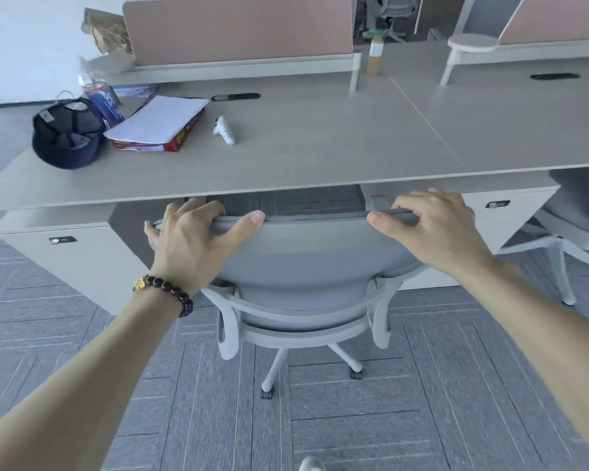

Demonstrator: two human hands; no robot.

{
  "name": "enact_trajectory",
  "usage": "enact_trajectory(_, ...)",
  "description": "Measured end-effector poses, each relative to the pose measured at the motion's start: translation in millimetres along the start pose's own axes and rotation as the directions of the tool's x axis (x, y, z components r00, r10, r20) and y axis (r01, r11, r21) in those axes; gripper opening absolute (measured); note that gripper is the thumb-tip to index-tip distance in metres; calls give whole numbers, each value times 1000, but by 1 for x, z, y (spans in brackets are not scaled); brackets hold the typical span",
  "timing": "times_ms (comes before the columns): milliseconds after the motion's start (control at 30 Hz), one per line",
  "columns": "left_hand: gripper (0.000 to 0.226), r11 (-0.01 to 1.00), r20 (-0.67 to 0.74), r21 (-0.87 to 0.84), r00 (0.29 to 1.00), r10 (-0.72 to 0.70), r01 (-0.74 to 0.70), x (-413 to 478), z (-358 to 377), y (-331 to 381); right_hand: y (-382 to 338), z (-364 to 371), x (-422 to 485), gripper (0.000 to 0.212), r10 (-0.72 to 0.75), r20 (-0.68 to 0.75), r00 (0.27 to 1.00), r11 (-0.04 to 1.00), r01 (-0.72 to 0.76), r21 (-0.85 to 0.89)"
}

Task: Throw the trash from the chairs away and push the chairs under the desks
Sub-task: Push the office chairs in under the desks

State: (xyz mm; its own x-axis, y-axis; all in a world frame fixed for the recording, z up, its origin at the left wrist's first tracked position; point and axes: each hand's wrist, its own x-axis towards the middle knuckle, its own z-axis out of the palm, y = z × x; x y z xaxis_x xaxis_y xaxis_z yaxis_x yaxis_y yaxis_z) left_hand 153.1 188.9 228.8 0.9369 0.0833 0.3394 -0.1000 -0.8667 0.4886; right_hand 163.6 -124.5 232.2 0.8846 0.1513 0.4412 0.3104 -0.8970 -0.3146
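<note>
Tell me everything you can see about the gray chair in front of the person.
The gray chair is an office swivel chair seen from behind: a gray fabric back, a pale plastic frame with curved supports, and a star base on dark casters. It stands upright on the carpet, its top edge level with the desk edge. The left hand and right hand both hold the top of the back. Its seat is hidden.

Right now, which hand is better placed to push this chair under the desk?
Neither alone: the left hand and right hand grip the chair backrest's top edge evenly, facing the desk, so both should push.
</note>
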Motion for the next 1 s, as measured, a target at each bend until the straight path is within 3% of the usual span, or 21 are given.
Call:
enact_trajectory(167,74,999,-12,29,1000,-27,28,60,26,-5,19,21,59,61,24,14,1000,1000,-24,10)
enact_trajectory(300,77,999,-25,35,999,-33,34,114,48,-8,42,41,108,73,6,16,1000,1000,-7,9)
enact_trajectory(500,79,999,-28,29,999,-21,22,172,71,-12,65,65,166,71,10,-21,1000,1000,-10,-1)
enact_trajectory(733,73,999,-28,31,999,-35,36,209,86,-10,82,79,206,67,12,-11,1000,999,-11,46)
enact_trajectory(1000,83,999,-31,32,999,-26,27,241,95,-18,88,91,234,75,17,-1,1000,999,-17,27)
